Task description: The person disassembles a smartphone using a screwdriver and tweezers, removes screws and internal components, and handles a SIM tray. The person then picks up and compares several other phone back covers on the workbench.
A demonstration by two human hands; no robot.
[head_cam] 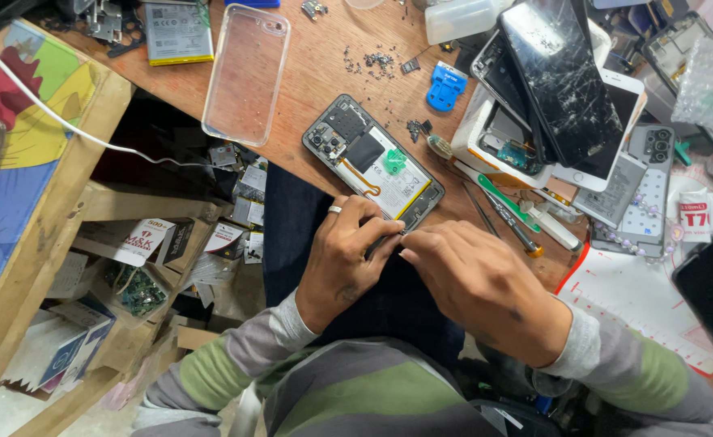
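Both hands meet at the near end of an opened phone (372, 162) on the wooden bench (308, 73): left hand (344, 259), ringed, fingers curled onto its bottom edge; right hand (478, 283) pinching at the same corner, what it grips hidden. Phone: back off, dark frame, camera cluster, white battery, green tab, orange flex cable. Nearby: clear case (247, 73), screwdriver (486, 198), cracked phones (563, 81).

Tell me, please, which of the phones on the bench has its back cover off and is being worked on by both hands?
The opened phone at the bench's near edge, battery and boards exposed. The left hand and right hand meet at its lower end; the others lie stacked to the right.
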